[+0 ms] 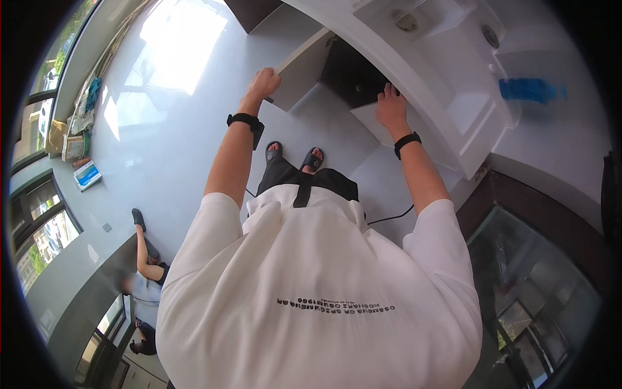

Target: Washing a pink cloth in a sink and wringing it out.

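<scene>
Beneath a white sink counter (418,92), a cabinet stands open with a dark inside (354,78). My left hand (265,83) grips the outer edge of the left cabinet door (303,70), which is swung out. At the right door (376,121), my right hand (391,106) has its fingers over the top edge, close under the counter's rim; part of its grip is hidden. A black band is on each wrist.
A blue bottle (527,91) lies on the counter at the right. Boxes (75,147) and a blue-white package (88,175) are by the left wall. Two people are at the lower left, one nearer (146,287). A black cable (391,217) runs beside me.
</scene>
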